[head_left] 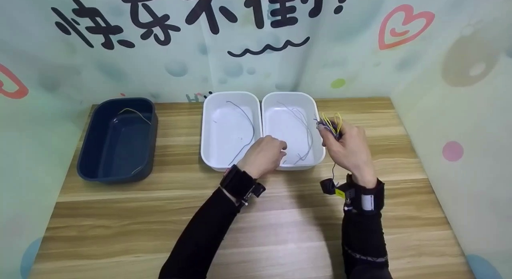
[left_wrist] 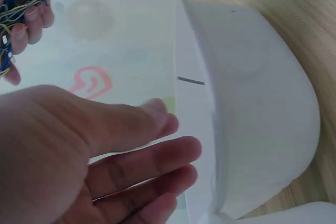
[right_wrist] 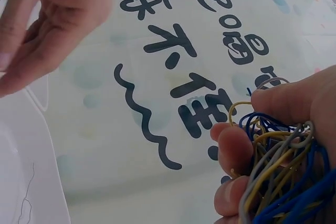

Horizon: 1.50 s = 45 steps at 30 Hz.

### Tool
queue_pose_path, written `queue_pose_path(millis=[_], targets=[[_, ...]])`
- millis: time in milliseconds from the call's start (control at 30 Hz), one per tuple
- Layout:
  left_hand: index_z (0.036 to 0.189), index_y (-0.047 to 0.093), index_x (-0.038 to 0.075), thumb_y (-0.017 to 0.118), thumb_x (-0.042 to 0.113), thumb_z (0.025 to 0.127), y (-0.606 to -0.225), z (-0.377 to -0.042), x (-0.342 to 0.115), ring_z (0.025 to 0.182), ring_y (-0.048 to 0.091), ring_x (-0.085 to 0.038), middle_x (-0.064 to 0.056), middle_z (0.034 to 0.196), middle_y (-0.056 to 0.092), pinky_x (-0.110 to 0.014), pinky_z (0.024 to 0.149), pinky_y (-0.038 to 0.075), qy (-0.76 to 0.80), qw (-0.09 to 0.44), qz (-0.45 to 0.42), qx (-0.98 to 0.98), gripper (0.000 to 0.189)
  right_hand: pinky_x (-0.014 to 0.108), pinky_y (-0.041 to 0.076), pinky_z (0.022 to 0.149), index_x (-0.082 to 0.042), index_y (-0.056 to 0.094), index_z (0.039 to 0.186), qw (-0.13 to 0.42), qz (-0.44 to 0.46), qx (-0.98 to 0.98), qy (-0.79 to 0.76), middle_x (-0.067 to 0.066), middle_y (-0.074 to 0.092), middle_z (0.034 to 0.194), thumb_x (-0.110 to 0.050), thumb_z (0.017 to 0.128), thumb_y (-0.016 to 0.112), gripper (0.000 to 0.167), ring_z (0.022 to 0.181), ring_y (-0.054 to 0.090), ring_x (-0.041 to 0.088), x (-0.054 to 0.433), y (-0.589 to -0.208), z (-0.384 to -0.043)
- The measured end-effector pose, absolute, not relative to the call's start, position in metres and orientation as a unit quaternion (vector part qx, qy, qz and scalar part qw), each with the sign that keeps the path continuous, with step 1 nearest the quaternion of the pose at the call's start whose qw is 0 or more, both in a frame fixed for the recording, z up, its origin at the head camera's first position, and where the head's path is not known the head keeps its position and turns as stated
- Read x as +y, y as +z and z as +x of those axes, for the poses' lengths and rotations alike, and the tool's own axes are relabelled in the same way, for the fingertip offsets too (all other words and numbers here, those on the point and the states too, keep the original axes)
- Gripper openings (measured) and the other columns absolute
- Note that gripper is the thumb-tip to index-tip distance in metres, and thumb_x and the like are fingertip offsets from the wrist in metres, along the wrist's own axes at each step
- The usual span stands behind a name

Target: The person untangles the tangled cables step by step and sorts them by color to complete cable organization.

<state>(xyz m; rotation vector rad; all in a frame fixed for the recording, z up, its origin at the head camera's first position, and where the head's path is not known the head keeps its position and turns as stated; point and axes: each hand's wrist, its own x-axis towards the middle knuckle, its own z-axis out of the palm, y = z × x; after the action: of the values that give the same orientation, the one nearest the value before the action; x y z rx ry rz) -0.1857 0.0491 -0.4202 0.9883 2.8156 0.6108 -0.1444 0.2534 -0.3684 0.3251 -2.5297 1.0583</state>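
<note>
Left hand apparently clear above tray rim

A: Wire bundle?
B: I see it tangled, blue, yellow and grey, gripped in the right hand.
A: White bins?
B: I log one curved blue wire left, grey wires right.

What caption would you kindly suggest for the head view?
Left hand over white bins, right hand gripping multicoloured wire bundle.

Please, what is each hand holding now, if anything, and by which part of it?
The right hand grips a bundle of blue, yellow and grey wires around its bunched middle. The left hand holds nothing that can be seen.
</note>
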Motion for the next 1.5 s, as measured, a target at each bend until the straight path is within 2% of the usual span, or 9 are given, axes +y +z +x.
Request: queue_pose_path(millis=[200, 333, 533, 733, 900, 1167, 1400, 1500], targets=[[0.107, 0.071, 0.005, 0.057, 0.018, 0.096, -0.413, -0.176, 0.044, 0.089, 0.064, -0.024, -0.007, 0.094, 0.073, -0.035, 0.081, 0.051, 0.296, -0.024, 0.315, 0.901, 0.022, 0.016, 0.034, 0.046, -0.003, 0.067, 0.088, 0.211, 0.144, -0.887, 0.384, 0.001, 0.062, 0.06, -0.012, 0.092, 0.063, 0.011, 0.05, 0.049, 0.005, 0.247, -0.371, -0.145], [0.11, 0.071, 0.006, 0.057, 0.018, 0.096, -0.411, -0.165, 0.042, 0.09, 0.066, -0.02, -0.006, 0.097, 0.073, -0.033, 0.082, 0.052, 0.36, -0.065, 0.311, 0.877, 0.023, 0.016, 0.036, 0.049, -0.002, 0.068, 0.089, 0.237, 0.154, -0.875, 0.392, 0.001, 0.062, 0.06, -0.012, 0.092, 0.063, 0.011, 0.053, 0.051, 0.004, 0.24, -0.373, -0.146], [0.114, 0.068, 0.004, 0.06, 0.018, 0.095, -0.409, -0.147, 0.044, 0.09, 0.068, -0.016, -0.006, 0.098, 0.073, -0.03, 0.082, 0.054, 0.447, -0.072, 0.314, 0.834, 0.025, 0.015, 0.037, 0.051, 0.003, 0.066, 0.089, 0.296, 0.183, -0.834, 0.428, 0.005, 0.062, 0.059, -0.004, 0.09, 0.062, 0.008, 0.055, 0.051, 0.001, 0.228, -0.375, -0.146], [0.118, 0.064, 0.0, 0.061, 0.019, 0.095, -0.409, -0.132, 0.048, 0.088, 0.068, -0.016, -0.007, 0.097, 0.073, -0.03, 0.078, 0.056, 0.521, -0.039, 0.314, 0.793, 0.03, 0.014, 0.037, 0.048, 0.008, 0.065, 0.093, 0.322, 0.199, -0.767, 0.518, 0.007, 0.058, 0.056, 0.005, 0.09, 0.056, 0.011, 0.053, 0.051, 0.0, 0.219, -0.377, -0.145], [0.122, 0.061, -0.001, 0.061, 0.019, 0.095, -0.41, -0.124, 0.051, 0.089, 0.068, -0.018, -0.009, 0.102, 0.072, -0.026, 0.078, 0.055, 0.569, 0.011, 0.3, 0.766, 0.034, 0.017, 0.039, 0.047, 0.014, 0.061, 0.091, 0.319, 0.21, -0.712, 0.589, -0.001, 0.055, 0.059, 0.007, 0.091, 0.049, 0.014, 0.052, 0.051, 0.006, 0.211, -0.377, -0.144], [0.116, 0.065, 0.0, 0.061, 0.021, 0.095, -0.412, -0.116, 0.053, 0.074, 0.068, -0.016, -0.009, 0.087, 0.073, -0.02, 0.067, 0.054, 0.58, 0.039, 0.287, 0.761, 0.029, 0.018, 0.037, 0.046, 0.018, 0.056, 0.09, 0.304, 0.204, -0.681, 0.635, -0.007, 0.055, 0.061, 0.003, 0.093, 0.045, 0.019, 0.053, 0.051, 0.007, 0.201, -0.381, -0.142], [0.113, 0.065, -0.003, 0.06, 0.018, 0.096, -0.418, -0.117, 0.053, 0.061, 0.068, -0.021, -0.018, 0.074, 0.07, -0.037, 0.061, 0.059, 0.659, 0.111, 0.234, 0.706, 0.027, 0.018, 0.039, 0.049, 0.013, 0.059, 0.092, 0.274, 0.191, -0.655, 0.678, -0.005, 0.056, 0.062, 0.001, 0.094, 0.043, 0.02, 0.054, 0.051, 0.007, 0.194, -0.383, -0.143], [0.108, 0.064, -0.006, 0.057, 0.014, 0.097, -0.419, -0.119, 0.052, 0.059, 0.066, -0.017, -0.022, 0.071, 0.068, -0.036, 0.061, 0.059, 0.685, 0.131, 0.221, 0.681, 0.024, 0.018, 0.039, 0.05, 0.01, 0.06, 0.092, 0.27, 0.189, -0.644, 0.691, -0.004, 0.056, 0.063, 0.001, 0.093, 0.044, 0.019, 0.055, 0.051, 0.008, 0.194, -0.384, -0.143]])
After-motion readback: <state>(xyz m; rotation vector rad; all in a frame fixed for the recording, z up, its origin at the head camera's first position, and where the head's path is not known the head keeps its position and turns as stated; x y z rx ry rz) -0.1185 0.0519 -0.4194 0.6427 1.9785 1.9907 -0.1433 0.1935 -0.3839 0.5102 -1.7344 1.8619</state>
